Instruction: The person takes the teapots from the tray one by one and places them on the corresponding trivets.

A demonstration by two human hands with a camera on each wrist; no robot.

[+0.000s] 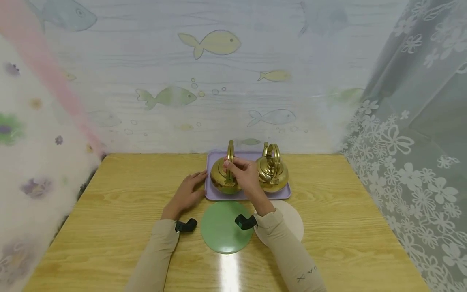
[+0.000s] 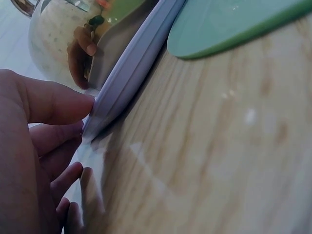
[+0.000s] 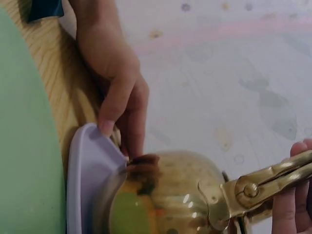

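Note:
A gold-coloured metal kettle (image 1: pixel 220 181) with an upright arched handle sits at the left of a lilac tray (image 1: pixel 222 197). My right hand (image 1: pixel 247 175) grips that handle with thumb and fingers; the right wrist view shows the fingers (image 3: pixel 284 214) round the kettle handle (image 3: pixel 273 183). At the tray's left edge is my left hand (image 1: pixel 187 195), fingers loosely extended. In the left wrist view, its thumb (image 2: pixel 68 102) and index fingertip touch the outside of the tray rim (image 2: pixel 127 80). A second, matching kettle (image 1: pixel 280 180) stands to the right on the same tray.
A round green mat (image 1: pixel 222 235) lies in front of the tray on the wooden table (image 1: pixel 120 202). Beside it is a round cream mat (image 1: pixel 293 221), partly under my right forearm. A fish-patterned wall covering (image 1: pixel 164 134) rises behind the table, with a floral curtain (image 1: pixel 397 142) at right.

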